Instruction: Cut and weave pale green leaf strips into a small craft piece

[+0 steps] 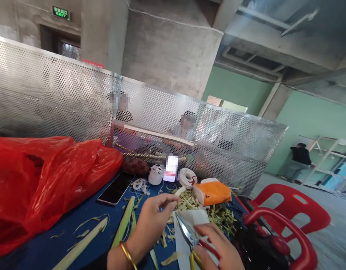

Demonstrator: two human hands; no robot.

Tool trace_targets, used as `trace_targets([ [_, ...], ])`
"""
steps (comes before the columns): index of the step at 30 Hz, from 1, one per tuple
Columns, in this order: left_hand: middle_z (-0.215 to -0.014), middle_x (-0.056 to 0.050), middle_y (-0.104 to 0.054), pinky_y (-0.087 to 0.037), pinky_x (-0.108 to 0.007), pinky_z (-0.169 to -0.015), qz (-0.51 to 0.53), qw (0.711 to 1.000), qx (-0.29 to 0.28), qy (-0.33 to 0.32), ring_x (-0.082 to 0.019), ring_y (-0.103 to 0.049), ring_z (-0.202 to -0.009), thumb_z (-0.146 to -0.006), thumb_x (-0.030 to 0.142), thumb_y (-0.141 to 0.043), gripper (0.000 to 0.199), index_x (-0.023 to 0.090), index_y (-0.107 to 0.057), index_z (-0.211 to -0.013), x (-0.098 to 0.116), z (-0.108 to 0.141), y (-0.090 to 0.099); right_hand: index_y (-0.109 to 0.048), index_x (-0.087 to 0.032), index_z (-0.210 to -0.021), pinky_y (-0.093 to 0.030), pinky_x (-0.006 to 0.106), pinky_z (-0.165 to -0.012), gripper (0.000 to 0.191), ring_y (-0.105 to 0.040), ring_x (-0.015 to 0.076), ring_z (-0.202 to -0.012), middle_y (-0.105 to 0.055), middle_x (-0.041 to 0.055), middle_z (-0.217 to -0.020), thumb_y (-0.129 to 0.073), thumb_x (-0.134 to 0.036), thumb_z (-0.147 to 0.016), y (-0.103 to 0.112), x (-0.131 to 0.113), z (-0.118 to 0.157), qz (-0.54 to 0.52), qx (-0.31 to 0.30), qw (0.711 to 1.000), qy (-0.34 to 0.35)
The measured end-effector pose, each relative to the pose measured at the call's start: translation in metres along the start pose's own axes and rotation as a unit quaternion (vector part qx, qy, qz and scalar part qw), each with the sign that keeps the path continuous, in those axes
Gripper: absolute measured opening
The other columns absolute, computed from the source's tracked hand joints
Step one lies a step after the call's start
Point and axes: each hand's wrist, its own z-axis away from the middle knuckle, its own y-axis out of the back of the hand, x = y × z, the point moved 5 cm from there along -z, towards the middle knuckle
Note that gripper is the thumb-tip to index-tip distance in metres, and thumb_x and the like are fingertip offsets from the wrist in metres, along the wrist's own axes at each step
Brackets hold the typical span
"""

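My right hand (222, 245) is wrapped round the red and yellow handles of metal shears (186, 232). Their silver blades point up and left, over a white paper sheet (180, 255). To their left, my left hand (154, 221) has thumb and fingers pinched together just above the blade tips. A short pale strip (180, 192) shows just beyond these fingertips; whether it is held I cannot tell. Behind both hands lies a heap of pale green cut plant scraps (188, 199). Long green leaf stalks (123, 222) and a pale stalk (83, 243) lie left of my left hand.
A red plastic bag (49, 183) covers the table's left side. Toward the back are a dark phone (116, 188), white cord (141, 185), a lit phone (171, 168), a tape roll (187, 177) and an orange tissue pack (213, 192). A red-handled black kettle (259, 243) stands right.
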Motion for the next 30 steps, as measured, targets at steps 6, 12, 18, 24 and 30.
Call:
trace_targets([
  [6, -0.082, -0.008, -0.074, -0.049, -0.025, -0.070, 0.313, 0.944, -0.069, 0.073, -0.019, -0.067, -0.078, -0.073, 0.039, -0.071, 0.024, 0.016, -0.074, -0.081, 0.039, 0.024, -0.005, -0.071, -0.019, -0.100, -0.052, 0.032, -0.072, 0.041, -0.066, 0.0223, -0.080, -0.071, 0.0070, -0.084, -0.070, -0.053, -0.076, -0.027, -0.056, -0.042, -0.474, -0.024, 0.850, -0.229],
  [12, -0.073, -0.005, -0.071, -0.047, -0.022, -0.059, 0.341, 0.927, -0.082, 0.130, -0.015, -0.065, -0.065, -0.065, 0.040, -0.079, 0.028, 0.014, -0.071, -0.068, 0.026, 0.024, -0.013, -0.069, -0.016, -0.074, -0.042, 0.020, -0.055, 0.024, -0.050, 0.0103, -0.060, -0.058, -0.0011, -0.066, -0.075, -0.039, -0.076, -0.032, -0.071, -0.055, -0.495, 0.037, 0.852, -0.168],
  [18, -0.071, -0.005, -0.070, -0.046, -0.022, -0.060, 0.280, 0.952, -0.061, 0.111, -0.016, -0.064, -0.066, -0.065, 0.044, -0.079, 0.031, 0.015, -0.069, -0.068, 0.025, 0.024, -0.016, -0.066, -0.018, -0.080, -0.042, 0.022, -0.058, 0.021, -0.050, 0.0111, -0.061, -0.057, -0.0020, -0.065, -0.069, -0.038, -0.080, -0.021, -0.070, -0.053, -0.468, 0.015, 0.871, -0.144],
  [24, -0.077, -0.005, -0.069, -0.046, -0.023, -0.062, 0.234, 0.965, -0.049, 0.104, -0.016, -0.061, -0.071, -0.068, 0.047, -0.075, 0.033, 0.016, -0.066, -0.070, 0.020, 0.023, -0.014, -0.060, -0.017, -0.067, -0.041, 0.023, -0.057, 0.020, -0.049, 0.0120, -0.060, -0.055, -0.0017, -0.063, -0.063, -0.029, -0.083, -0.009, -0.072, -0.056, -0.391, 0.017, 0.909, -0.145],
  [30, -0.067, 0.001, -0.059, -0.041, -0.023, -0.059, 0.226, 0.968, -0.047, 0.097, -0.012, -0.051, -0.062, -0.054, 0.041, -0.082, 0.037, 0.017, -0.061, -0.073, 0.021, 0.019, -0.015, -0.059, -0.018, -0.067, -0.035, 0.022, -0.053, 0.024, -0.042, 0.0119, -0.059, -0.050, -0.0027, -0.063, -0.064, -0.034, -0.083, -0.005, -0.058, -0.054, -0.297, 0.001, 0.943, -0.147],
])
